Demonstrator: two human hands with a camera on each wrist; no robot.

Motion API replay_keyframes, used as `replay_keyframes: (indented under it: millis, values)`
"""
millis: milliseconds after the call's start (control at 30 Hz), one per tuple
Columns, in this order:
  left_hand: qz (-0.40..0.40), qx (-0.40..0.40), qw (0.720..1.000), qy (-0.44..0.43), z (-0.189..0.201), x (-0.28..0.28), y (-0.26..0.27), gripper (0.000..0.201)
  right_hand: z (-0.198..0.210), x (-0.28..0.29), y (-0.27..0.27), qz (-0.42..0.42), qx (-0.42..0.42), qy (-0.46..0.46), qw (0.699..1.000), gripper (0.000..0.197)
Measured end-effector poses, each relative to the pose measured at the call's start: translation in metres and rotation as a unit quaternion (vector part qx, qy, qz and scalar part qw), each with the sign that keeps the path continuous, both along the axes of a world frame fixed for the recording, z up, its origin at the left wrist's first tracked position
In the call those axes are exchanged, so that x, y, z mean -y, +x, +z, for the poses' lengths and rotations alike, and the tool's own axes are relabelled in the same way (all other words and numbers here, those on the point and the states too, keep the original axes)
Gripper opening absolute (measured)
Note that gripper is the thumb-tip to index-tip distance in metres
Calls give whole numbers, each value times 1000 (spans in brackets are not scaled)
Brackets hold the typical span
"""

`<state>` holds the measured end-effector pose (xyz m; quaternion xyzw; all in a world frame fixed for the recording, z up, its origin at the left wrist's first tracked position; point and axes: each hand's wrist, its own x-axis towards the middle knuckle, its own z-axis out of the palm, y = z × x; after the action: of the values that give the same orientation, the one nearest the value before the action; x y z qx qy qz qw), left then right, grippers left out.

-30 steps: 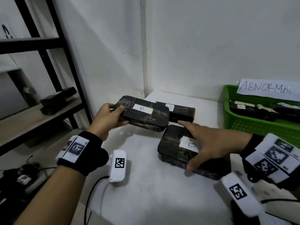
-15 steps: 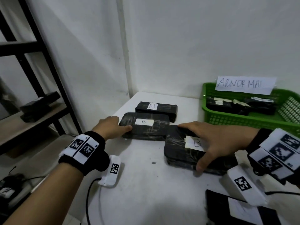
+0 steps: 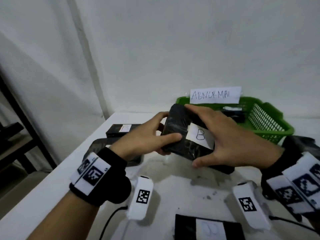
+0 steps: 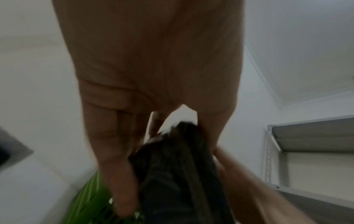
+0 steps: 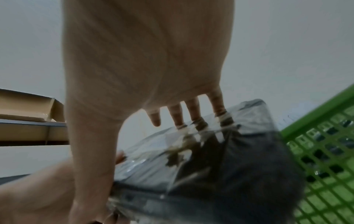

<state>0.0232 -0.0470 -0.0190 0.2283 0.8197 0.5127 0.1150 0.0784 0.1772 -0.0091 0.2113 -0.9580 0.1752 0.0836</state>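
A black plastic-wrapped pack [image 3: 180,134] with a white label marked "B" [image 3: 200,135] is held above the white table [image 3: 173,187], tilted. My left hand [image 3: 149,135] grips its left end, thumb on top and fingers underneath. My right hand [image 3: 223,139] grips it from the right, fingers spread over the top and thumb at the near edge. The left wrist view shows the dark pack [image 4: 178,174] between my fingers. In the right wrist view my fingers [image 5: 193,115] lie on the glossy wrap [image 5: 201,166].
A green basket [image 3: 270,122] with an "ABNORMAL" sign [image 3: 214,95] holds dark packs at the back right. Two more black packs [image 3: 121,129] [image 3: 97,146] lie on the table at left, another labelled one [image 3: 207,228] at the near edge. A dark shelf rack [image 3: 19,118] stands left.
My left hand let go of the pack it set on the table and came over to the "B" pack. Both hands have lifted that pack off the table, towards the basket.
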Motion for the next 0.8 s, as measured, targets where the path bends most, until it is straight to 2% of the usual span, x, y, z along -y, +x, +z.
replay_keyframes:
  millis: [100,200,267,333,367,400,533,633,733,800]
  values:
    - [-8,27,992,125,-8,-26,-13,48,5,-15,-7,-55,-115,-47,991,121]
    - [-3,30,982,186,-8,-49,-25,40,13,-33,-16,-186,-179,-176,950,110]
    - [12,22,976,214,-4,-61,-33,36,16,-46,-23,-225,-152,-320,908,98]
    - [18,9,974,224,1,-69,-38,39,14,-54,-29,-205,-80,-471,854,85]
    - [19,7,974,227,3,-74,-40,43,12,-57,-30,-191,-54,-519,831,78]
    - [24,5,972,235,5,-77,-42,47,10,-60,-31,-176,-45,-541,821,72]
    - [20,8,962,271,4,-88,-47,57,6,-68,-30,-127,-64,-550,823,64]
    - [-3,-14,968,252,2,-88,-49,66,6,-71,-30,-111,-72,-542,830,68]
    - [-9,-34,968,247,2,-86,-47,64,6,-69,-28,-110,-77,-515,846,73]
    - [3,-41,967,253,1,-87,-45,56,4,-66,-26,-118,-104,-501,851,69]
